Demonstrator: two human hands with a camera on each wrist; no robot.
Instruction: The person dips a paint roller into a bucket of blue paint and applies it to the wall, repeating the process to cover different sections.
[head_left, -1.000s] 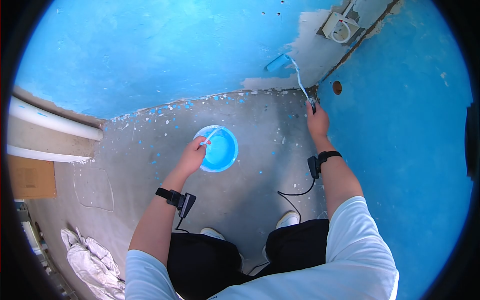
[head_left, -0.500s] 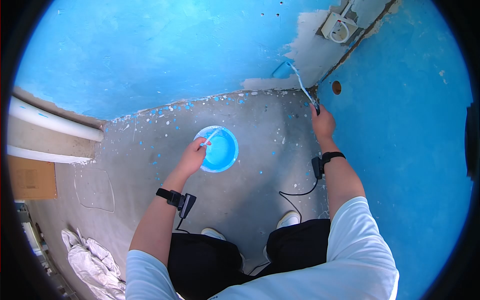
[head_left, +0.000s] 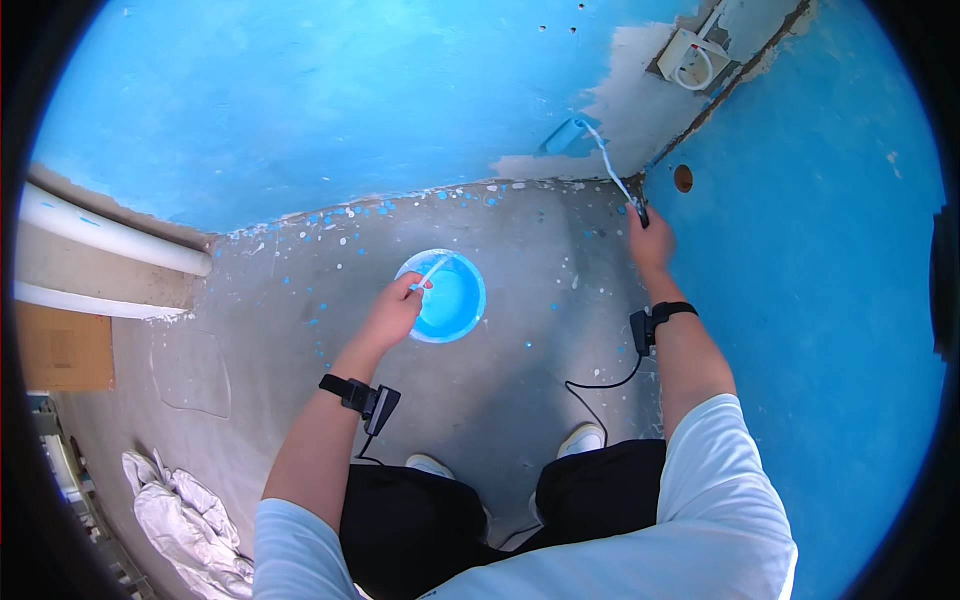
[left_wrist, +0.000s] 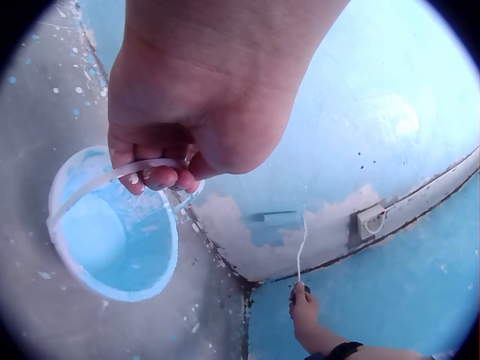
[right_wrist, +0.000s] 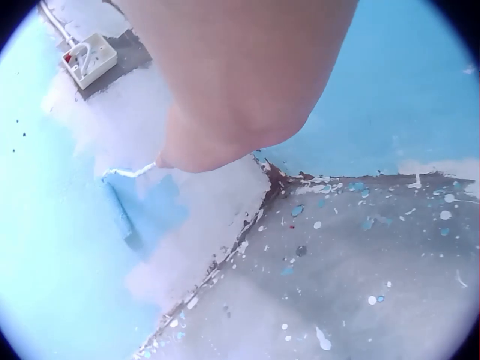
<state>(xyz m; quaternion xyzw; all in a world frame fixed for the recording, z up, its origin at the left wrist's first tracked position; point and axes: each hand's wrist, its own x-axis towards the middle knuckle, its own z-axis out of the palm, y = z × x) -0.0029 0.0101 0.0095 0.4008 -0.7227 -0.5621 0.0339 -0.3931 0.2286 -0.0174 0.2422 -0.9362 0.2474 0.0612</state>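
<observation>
My left hand (head_left: 393, 309) grips the white handle (left_wrist: 105, 180) of a bucket (left_wrist: 112, 289) with light-blue paint in it; the bucket hangs below the fingers in the left wrist view. My right hand (head_left: 650, 238) holds the dark grip of a paint roller, whose bent wire frame (head_left: 607, 155) is coated with pale paint. The blue roller sleeve (head_left: 564, 136) lies against the wall near the lower corner, beside an unpainted white patch (head_left: 625, 85). Fresh blue shows around the sleeve in the right wrist view, where the wrist hides most of the right hand.
An open socket box (head_left: 690, 60) with a looped white cable sits on the wall above the patch. White pipes (head_left: 110, 235) and a cardboard box (head_left: 65, 348) are at the left. A crumpled pale cloth (head_left: 185, 525) lies on the paint-spotted floor (head_left: 480, 400).
The roller first moved down and right along the wall, then slightly up. The left hand keeps its hold on the bucket handle. The head view has shifted a little.
</observation>
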